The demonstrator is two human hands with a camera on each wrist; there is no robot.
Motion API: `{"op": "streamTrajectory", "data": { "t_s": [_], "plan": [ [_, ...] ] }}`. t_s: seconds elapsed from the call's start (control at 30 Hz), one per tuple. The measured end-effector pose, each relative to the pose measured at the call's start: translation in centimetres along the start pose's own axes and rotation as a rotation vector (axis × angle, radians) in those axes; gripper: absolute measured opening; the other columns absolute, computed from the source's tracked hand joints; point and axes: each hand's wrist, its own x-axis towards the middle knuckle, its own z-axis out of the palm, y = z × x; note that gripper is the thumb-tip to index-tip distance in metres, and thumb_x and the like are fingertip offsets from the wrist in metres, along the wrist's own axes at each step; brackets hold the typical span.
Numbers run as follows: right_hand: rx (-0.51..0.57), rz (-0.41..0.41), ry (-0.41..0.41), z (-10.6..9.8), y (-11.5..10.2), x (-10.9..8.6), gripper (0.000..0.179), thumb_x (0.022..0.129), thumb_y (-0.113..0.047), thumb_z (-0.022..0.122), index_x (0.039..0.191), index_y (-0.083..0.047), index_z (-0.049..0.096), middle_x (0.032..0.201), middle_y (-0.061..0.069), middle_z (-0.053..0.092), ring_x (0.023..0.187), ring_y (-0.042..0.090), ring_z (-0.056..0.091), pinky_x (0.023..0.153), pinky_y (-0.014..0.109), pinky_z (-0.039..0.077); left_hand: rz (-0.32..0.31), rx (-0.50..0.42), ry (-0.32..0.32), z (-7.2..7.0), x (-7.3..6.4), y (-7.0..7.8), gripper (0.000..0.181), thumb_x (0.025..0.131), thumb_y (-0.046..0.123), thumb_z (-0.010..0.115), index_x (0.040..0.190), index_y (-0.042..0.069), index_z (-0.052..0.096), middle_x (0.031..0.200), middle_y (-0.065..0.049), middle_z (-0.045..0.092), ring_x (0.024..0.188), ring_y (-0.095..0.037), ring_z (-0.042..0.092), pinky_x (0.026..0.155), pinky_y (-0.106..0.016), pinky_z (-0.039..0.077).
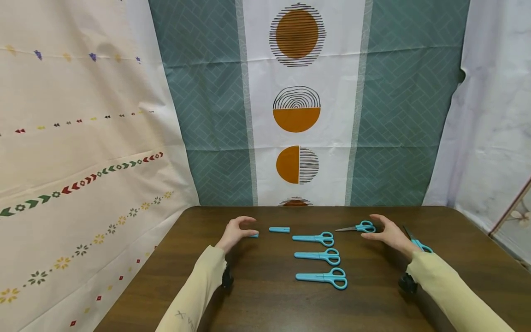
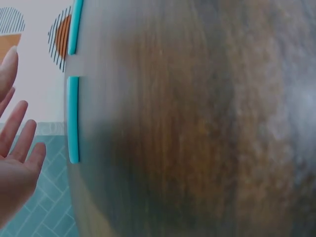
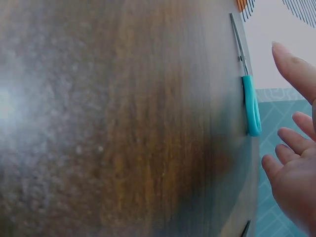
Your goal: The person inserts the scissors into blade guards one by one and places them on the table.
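My left hand (image 1: 236, 234) is held over the table with thumb and fingers spread apart, nothing between them. By its thumb lies a blue scissors cover (image 1: 254, 235), partly hidden by the hand; the left wrist view shows this cover (image 2: 73, 118) lying on the wood. A second blue cover (image 1: 279, 229) lies just right of it. On the other side my right hand (image 1: 387, 234), also spread and holding nothing, is beside the handles of bare-bladed scissors (image 1: 366, 226). Another uncovered pair of scissors (image 1: 421, 245) lies behind the right wrist, partly hidden.
Several blue scissors with covered blades lie in a column mid-table: the far pair (image 1: 313, 238), the middle pair (image 1: 317, 255) and the near pair (image 1: 322, 277). They rest on a dark wooden table (image 1: 265, 304). A patterned curtain (image 1: 298, 106) hangs behind the far edge.
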Motion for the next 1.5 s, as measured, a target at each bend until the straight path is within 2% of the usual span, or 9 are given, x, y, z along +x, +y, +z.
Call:
{"op": "streamTrajectory", "data": {
  "t_s": [0.13,0.33,0.6,0.77,1.0,1.23,1.5],
  "plan": [
    [0.008,0.014,0.003,-0.1,0.1,0.3,0.079,0.078,-0.027,0.072,0.131,0.013,0.029,0.13,0.034,0.031,0.117,0.052,0.026,0.09,0.06,0.027,-0.025,0.046,0.022,0.0,0.0,-0.2,0.042,0.073,0.013,0.077,0.111,0.002,0.062,0.114,-0.008,0.057,0.114,-0.03,0.042,0.092,-0.047,0.033],
    [0.001,0.032,0.001,0.0,0.2,0.4,0.08,0.078,-0.027,0.073,0.131,0.014,0.028,0.13,0.034,0.031,0.117,0.051,0.025,0.09,0.06,0.025,-0.048,0.058,0.021,0.0,0.0,-0.8,0.045,0.073,0.011,0.077,0.113,0.0,0.06,0.119,-0.012,0.053,0.117,-0.033,0.039,0.093,-0.05,0.03],
    [0.006,0.051,-0.005,0.2,0.6,0.6,0.084,0.078,-0.028,0.072,0.132,0.014,0.025,0.132,0.036,0.026,0.119,0.051,0.022,0.091,0.06,0.023,-0.091,0.049,0.027,-0.2,0.2,-1.3,0.045,0.072,0.009,0.077,0.113,-0.002,0.06,0.117,-0.015,0.055,0.114,-0.035,0.041,0.091,-0.047,0.034],
    [0.018,0.057,-0.008,0.4,1.0,0.7,0.084,0.078,-0.028,0.072,0.132,0.015,0.024,0.131,0.036,0.026,0.119,0.05,0.023,0.091,0.059,0.024,-0.087,0.048,-0.001,-0.1,0.4,-1.7,0.047,0.073,0.01,0.076,0.114,-0.004,0.058,0.116,-0.016,0.055,0.111,-0.036,0.044,0.088,-0.046,0.036],
    [0.013,0.061,-0.01,0.8,1.3,1.1,0.085,0.077,-0.028,0.073,0.132,0.015,0.025,0.131,0.036,0.027,0.119,0.049,0.024,0.092,0.058,0.024,-0.154,0.037,0.005,0.2,0.4,-1.8,0.043,0.073,0.006,0.075,0.112,-0.003,0.06,0.114,-0.017,0.056,0.105,-0.034,0.048,0.084,-0.043,0.04],
    [-0.022,0.059,-0.009,1.1,1.3,1.2,0.084,0.077,-0.026,0.073,0.131,0.017,0.026,0.131,0.037,0.026,0.12,0.05,0.022,0.093,0.059,0.022,-0.14,0.071,-0.003,0.3,0.4,-1.5,0.041,0.071,0.003,0.076,0.108,-0.006,0.061,0.108,-0.018,0.058,0.1,-0.034,0.05,0.084,-0.042,0.041],
    [-0.03,0.083,-0.023,1.8,1.3,1.2,0.085,0.078,-0.028,0.072,0.132,0.016,0.025,0.132,0.037,0.024,0.119,0.052,0.022,0.092,0.06,0.023,-0.155,0.117,0.005,0.3,0.3,-1.9,0.035,0.071,0.001,0.076,0.104,-0.003,0.064,0.102,-0.012,0.061,0.094,-0.029,0.052,0.079,-0.039,0.044]
  ]
}}
